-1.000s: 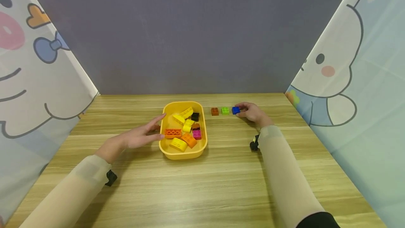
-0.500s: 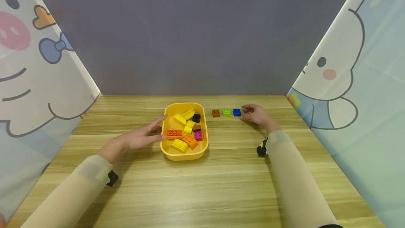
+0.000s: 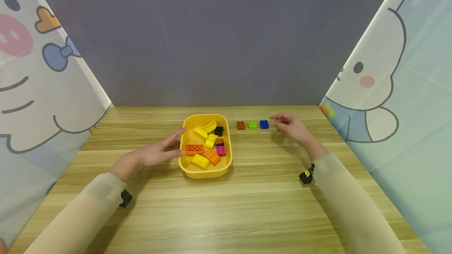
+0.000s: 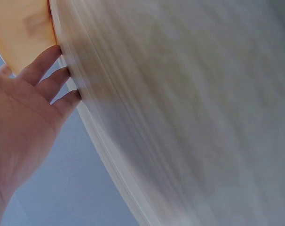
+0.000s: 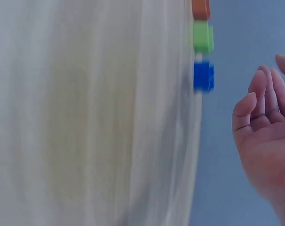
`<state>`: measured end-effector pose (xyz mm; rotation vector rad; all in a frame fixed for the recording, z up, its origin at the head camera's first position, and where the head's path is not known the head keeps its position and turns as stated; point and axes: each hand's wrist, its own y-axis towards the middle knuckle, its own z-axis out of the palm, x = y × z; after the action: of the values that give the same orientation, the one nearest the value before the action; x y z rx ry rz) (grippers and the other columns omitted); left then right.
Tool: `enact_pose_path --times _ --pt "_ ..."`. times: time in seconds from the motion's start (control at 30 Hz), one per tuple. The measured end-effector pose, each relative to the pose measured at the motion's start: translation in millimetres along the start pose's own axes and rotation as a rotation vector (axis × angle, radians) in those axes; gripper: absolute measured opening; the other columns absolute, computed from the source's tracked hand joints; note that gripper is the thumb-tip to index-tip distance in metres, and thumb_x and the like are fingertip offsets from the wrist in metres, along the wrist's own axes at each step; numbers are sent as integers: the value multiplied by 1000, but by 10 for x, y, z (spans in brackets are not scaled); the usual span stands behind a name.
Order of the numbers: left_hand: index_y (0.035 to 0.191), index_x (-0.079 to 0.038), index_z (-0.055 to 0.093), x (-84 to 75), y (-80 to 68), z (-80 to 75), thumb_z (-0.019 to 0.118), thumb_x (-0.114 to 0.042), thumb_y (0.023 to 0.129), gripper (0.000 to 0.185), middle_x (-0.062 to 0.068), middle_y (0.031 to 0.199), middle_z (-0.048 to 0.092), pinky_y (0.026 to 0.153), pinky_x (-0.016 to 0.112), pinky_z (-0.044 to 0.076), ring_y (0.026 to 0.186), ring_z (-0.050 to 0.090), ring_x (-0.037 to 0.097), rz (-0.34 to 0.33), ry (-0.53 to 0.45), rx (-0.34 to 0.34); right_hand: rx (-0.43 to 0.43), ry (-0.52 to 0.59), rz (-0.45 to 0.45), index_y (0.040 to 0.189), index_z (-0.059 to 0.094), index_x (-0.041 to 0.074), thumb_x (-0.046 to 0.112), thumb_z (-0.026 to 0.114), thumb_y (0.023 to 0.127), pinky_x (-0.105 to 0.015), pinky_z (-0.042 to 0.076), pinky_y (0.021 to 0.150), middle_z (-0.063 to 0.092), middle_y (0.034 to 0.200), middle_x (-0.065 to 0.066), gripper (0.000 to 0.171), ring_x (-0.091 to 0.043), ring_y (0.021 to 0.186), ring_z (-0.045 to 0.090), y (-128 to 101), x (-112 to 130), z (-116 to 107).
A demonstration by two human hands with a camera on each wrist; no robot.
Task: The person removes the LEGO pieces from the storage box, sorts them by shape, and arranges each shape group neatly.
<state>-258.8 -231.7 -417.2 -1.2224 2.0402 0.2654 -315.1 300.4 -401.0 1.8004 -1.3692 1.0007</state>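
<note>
A yellow tray [image 3: 183, 164] [image 4: 20, 33] holds several toy bricks in yellow, orange, pink and black. My left hand [image 3: 155, 153] [image 4: 25, 117] lies flat with straight fingers touching the tray's left wall. To the tray's right a brown brick [image 3: 241, 125] [image 5: 201, 8], a green brick [image 3: 252, 124] [image 5: 203, 36] and a blue brick [image 3: 264, 124] [image 5: 203, 76] stand in a row on the table. My right hand [image 3: 291, 125] [image 5: 265, 136] hovers just right of the blue brick, fingers loosely curled, holding nothing.
The wooden table [image 3: 247, 207] ends at a grey back wall [image 3: 219, 42]. Cartoon-printed curtains [image 3: 39, 89] close in both sides. The near half of the tabletop holds only my two sleeved forearms.
My right hand let go of the blue brick and drew back to the right, lifting off the table. The left hand and tray stayed put.
</note>
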Motion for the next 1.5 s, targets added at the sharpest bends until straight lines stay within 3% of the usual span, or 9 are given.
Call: enact_pose_path --times 0.17,0.37,0.63,0.93,1.1,1.2,1.33,1.5 --pt "177 -40 1 11 10 -4 58 -60 110 90 32 172 38 128 75 30 159 39 52 6 -2 0 76 16 -36 145 65 2 32 67 112 -40 63 87 71 118 -12 45 -24 96 65 -119 188 208" --pt "177 -40 1 16 12 -7 58 -60 110 90 31 172 39 127 75 31 159 40 52 5 1 3 192 -10 -102 140 69 9 28 66 112 -47 61 86 69 123 -24 34 -43 104 65 -134 449 554" --pt "177 -42 1 9 7 -6 58 -62 109 91 30 173 39 126 77 30 159 40 52 -1 12 3 283 -107 -225 136 73 7 26 71 109 -30 52 75 73 113 -7 33 -24 93 61 31 718 995" --pt "177 -43 2 6 2 -8 58 -63 109 91 29 173 40 127 77 30 159 40 52 -9 14 -2 368 -252 -352 136 75 12 21 71 109 -33 52 83 73 128 -5 29 -24 100 61 255 948 1345" --pt "177 -44 2 4 3 -3 58 -64 109 90 28 173 40 127 76 30 159 40 52 -14 10 -3 383 -316 -317 132 79 16 19 73 107 -39 53 91 71 134 -5 26 -24 105 60 359 963 1425" --pt "177 -45 2 -3 4 4 58 -64 108 90 29 173 39 127 77 30 160 39 52 -16 10 -2 372 -355 -325 129 81 18 19 75 106 -48 50 112 71 140 -4 24 -28 122 61 418 949 1438" --pt "177 -44 1 -11 5 12 58 -64 109 90 29 173 39 127 77 30 159 39 53 -11 11 -3 368 -364 -338 128 81 18 19 79 103 -60 34 131 71 144 -4 25 -34 147 52 484 949 1418" --pt "177 -44 1 -9 -3 7 58 -63 109 91 30 173 39 127 77 29 159 39 53 -13 5 -9 427 -341 -263 131 81 18 25 84 99 -56 41 125 75 138 1 32 -30 139 57 548 938 1376"
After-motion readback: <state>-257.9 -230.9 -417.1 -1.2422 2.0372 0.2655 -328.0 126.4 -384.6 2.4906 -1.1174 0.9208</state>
